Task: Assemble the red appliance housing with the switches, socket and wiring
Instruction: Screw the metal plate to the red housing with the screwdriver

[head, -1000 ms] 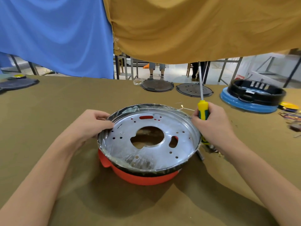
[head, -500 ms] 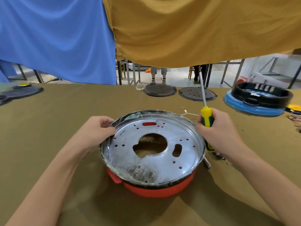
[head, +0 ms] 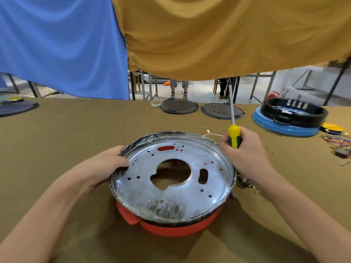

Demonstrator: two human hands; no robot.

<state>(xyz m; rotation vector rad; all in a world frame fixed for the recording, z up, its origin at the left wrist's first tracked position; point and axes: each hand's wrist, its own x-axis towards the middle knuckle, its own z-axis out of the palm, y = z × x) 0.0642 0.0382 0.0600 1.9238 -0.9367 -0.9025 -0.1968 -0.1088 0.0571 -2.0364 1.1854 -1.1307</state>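
— Where does the red housing [head: 171, 227] sit?

— On the brown cloth-covered table [head: 66, 141], close in front of the person, with a shiny metal plate [head: 171, 186] filling its top. The plate has a big keyhole-shaped opening in the middle and many small holes; a clear film wraps its rim.

— And the hands?

— The left hand [head: 106, 166] grips the plate's left rim, thumb curled over the edge onto the metal. The right hand [head: 245, 154] is curled round a yellow-and-green screwdriver [head: 234, 138], shaft pointing up and away, and sits against the right rim.

— What lies around it?

— Just behind the rim, beside the right hand, thin white wires [head: 212, 133] lie on the cloth. Along the far edge are two dark round discs [head: 179, 107], side by side. To the far right a black ring part [head: 293, 111] rests on a blue base [head: 284, 128]; next to it there is a yellow piece [head: 332, 127] and a tangle of coloured wiring [head: 340, 142]. At the far left edge lies another dark flat part [head: 17, 109].

— Anything blocking the view?

— The right hand hides the screwdriver's lower handle and whatever lies under the wrist. A blue curtain [head: 62, 46] and a mustard one [head: 228, 35] hang behind the table; below them, someone's legs [head: 178, 88] show.
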